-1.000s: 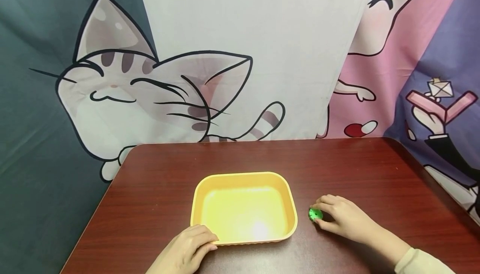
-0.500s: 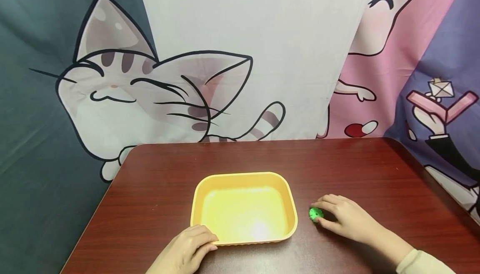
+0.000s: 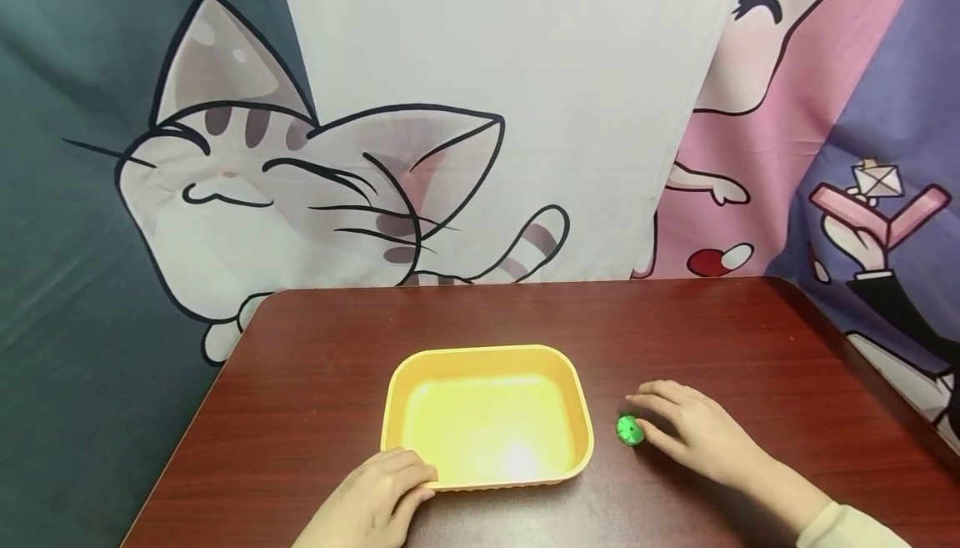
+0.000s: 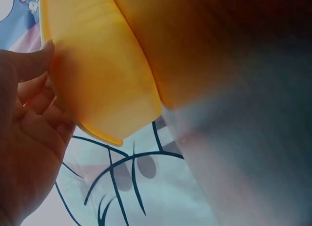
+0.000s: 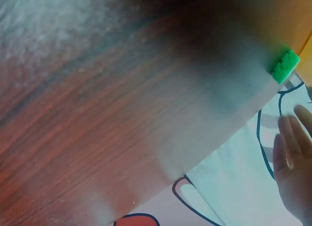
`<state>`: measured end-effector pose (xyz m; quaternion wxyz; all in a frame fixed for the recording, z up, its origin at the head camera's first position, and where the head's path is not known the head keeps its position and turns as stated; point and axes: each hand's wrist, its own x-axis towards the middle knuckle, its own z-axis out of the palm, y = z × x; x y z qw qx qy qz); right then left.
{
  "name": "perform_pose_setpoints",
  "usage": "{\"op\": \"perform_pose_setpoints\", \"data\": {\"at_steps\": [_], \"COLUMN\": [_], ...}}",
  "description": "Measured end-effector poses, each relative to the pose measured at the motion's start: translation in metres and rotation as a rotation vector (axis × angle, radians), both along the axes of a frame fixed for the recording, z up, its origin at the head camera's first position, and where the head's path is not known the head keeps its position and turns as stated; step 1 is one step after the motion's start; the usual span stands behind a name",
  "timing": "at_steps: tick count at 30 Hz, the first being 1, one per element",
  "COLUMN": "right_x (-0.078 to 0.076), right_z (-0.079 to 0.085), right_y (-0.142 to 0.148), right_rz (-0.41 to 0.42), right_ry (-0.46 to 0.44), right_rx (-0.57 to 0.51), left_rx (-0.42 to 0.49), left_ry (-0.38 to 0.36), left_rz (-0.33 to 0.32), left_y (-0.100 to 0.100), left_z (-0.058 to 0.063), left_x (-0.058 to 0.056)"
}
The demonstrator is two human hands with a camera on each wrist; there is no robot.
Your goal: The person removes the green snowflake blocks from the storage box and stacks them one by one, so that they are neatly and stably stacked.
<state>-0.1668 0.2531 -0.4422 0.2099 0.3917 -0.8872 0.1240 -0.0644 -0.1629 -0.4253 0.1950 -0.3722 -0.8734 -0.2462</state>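
Note:
A yellow rectangular tray with rounded corners sits on the table. My left hand grips its near-left corner; in the left wrist view the thumb lies against the outer wall of the tray, with the curled fingers at the rim. To the right of the tray lies a small green notched disc with a dark hole at its centre. Beside it my right hand has its fingers spread, the thumb tip at or very near the disc's right edge. The right wrist view shows the green disc apart from the fingers.
The dark red-brown wooden table has rounded far corners. Behind it hangs a cloth backdrop printed with a cartoon cat and other figures.
My right hand's fingers have lifted off the green disc and spread away from it; the disc stays on the table. The left hand and the tray have hardly moved.

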Motion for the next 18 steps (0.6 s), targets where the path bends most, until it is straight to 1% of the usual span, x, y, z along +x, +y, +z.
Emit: {"op": "perform_pose_setpoints", "data": {"at_steps": [2, 4, 8, 11, 13, 15, 17, 18], "right_x": [0.001, 0.002, 0.005, 0.006, 0.006, 0.007, 0.008, 0.008], "right_z": [0.001, 0.001, 0.002, 0.001, 0.001, 0.000, -0.003, -0.004], "right_y": [0.001, 0.002, 0.004, 0.005, 0.005, 0.004, 0.002, 0.000], "right_rz": [-0.021, -0.050, -0.104, -0.123, -0.130, -0.138, -0.143, -0.144], "right_ry": [0.004, -0.004, -0.037, -0.074, -0.090, -0.089, -0.076, -0.070], "right_rx": [-0.025, -0.041, -0.052, -0.059, -0.067, -0.079, -0.090, -0.094], "left_rx": [-0.040, -0.062, -0.082, -0.088, -0.092, -0.106, -0.138, -0.160], "left_ry": [0.017, 0.048, 0.104, 0.139, 0.155, 0.147, 0.145, 0.136], "left_rz": [0.014, 0.012, -0.001, -0.007, 0.001, 0.040, 0.118, 0.168], "left_y": [0.002, 0.002, 0.002, 0.000, -0.003, -0.006, -0.011, -0.014], "left_z": [0.000, 0.000, -0.001, -0.002, -0.001, 0.001, 0.005, 0.007], "left_x": [-0.002, -0.004, -0.008, -0.009, -0.009, -0.008, -0.007, -0.005]}}
